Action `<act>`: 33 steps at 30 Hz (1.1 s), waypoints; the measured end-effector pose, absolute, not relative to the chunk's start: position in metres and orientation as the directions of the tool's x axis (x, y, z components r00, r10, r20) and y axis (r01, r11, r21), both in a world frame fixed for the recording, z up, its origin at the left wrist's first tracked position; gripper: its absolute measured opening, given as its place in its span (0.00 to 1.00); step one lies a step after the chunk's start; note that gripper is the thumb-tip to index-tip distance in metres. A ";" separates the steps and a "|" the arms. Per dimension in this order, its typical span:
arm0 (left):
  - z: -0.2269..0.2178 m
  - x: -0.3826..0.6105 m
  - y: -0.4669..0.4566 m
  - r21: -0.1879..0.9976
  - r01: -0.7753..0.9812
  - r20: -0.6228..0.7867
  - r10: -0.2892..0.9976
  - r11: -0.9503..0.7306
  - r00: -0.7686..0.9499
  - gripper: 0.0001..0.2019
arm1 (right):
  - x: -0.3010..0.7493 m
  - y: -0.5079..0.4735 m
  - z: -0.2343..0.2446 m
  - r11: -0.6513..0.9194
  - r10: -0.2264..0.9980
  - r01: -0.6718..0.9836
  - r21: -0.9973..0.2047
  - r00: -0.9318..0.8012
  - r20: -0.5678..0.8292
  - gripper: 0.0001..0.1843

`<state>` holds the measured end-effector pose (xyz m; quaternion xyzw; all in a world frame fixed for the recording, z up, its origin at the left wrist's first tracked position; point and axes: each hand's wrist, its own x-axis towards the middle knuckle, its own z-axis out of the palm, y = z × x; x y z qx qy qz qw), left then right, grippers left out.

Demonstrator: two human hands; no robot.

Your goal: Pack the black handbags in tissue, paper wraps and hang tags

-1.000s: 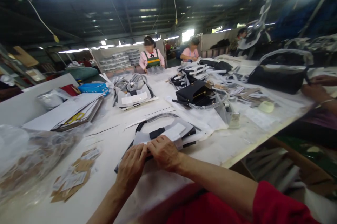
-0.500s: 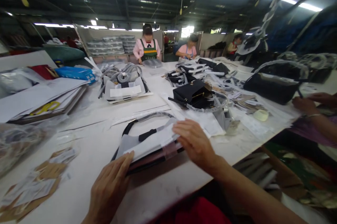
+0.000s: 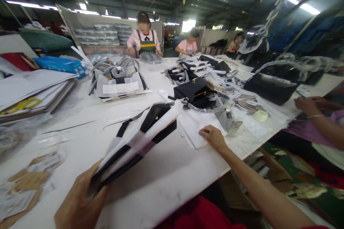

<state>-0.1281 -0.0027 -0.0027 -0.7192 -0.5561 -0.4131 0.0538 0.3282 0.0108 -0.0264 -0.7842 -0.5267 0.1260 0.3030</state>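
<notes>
Holding up a black bag (image 3: 154, 114), near-left of the open black handbag (image 3: 188, 91) | left hand (image 3: 83, 195) curled round bag's end | right hand (image 3: 213, 137) nearly closed by white sheets (image 3: 195, 134), can't tell if gripping | done: white wrap (image 3: 164, 118) on | left: sheets lie loose

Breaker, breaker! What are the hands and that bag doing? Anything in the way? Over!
Left hand gripping wrapped black handbag, tilted. Right hand at white sheets, grip unclear. Crowding: open black handbag just beyond sheets.

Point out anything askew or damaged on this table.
Nothing looks damaged. Untidy, though: paper tags lie heaped loosely at near left, and the white sheets by the right hand are fanned unevenly, edges not squared.
</notes>
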 end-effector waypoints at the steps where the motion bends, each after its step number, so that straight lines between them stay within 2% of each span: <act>1: -0.001 -0.127 -0.003 0.373 0.858 0.662 0.749 -0.355 0.022 0.24 | 0.328 0.011 -0.026 -0.270 0.901 0.750 -0.604 0.418 0.116 0.10; 7: -0.002 -0.133 -0.004 0.355 0.889 0.637 0.771 -0.288 -0.005 0.22 | 0.331 0.015 -0.024 -0.283 0.895 0.726 -0.627 0.434 0.100 0.10; 13: -0.005 -0.139 -0.004 0.391 0.875 0.618 0.786 -0.287 -0.018 0.22 | 0.347 0.020 -0.015 -0.293 0.883 0.621 -0.727 0.468 0.044 0.19; 18: -0.005 -0.138 -0.005 0.446 0.860 0.584 0.809 -0.246 -0.071 0.23 | 0.351 0.021 0.000 -0.307 0.886 0.645 -0.700 0.462 0.037 0.20; 21: -0.005 -0.139 -0.005 0.485 0.849 0.539 0.836 -0.209 -0.102 0.24 | 0.349 0.022 0.004 -0.319 0.897 0.718 -0.619 0.440 0.048 0.20; 24: -0.005 -0.139 -0.005 0.494 0.850 0.526 0.841 -0.182 -0.127 0.24 | 0.346 0.025 0.001 -0.343 0.909 0.803 -0.488 0.414 0.042 0.13; 27: -0.005 -0.139 -0.004 0.487 0.852 0.533 0.838 -0.191 -0.116 0.24 | 0.341 0.028 -0.003 -0.356 0.922 0.871 -0.339 0.387 0.026 0.10; 33: -0.007 -0.140 -0.004 0.469 0.861 0.551 0.827 -0.198 -0.111 0.24 | 0.327 0.030 -0.001 -0.284 0.959 0.956 -0.071 0.283 -0.016 0.09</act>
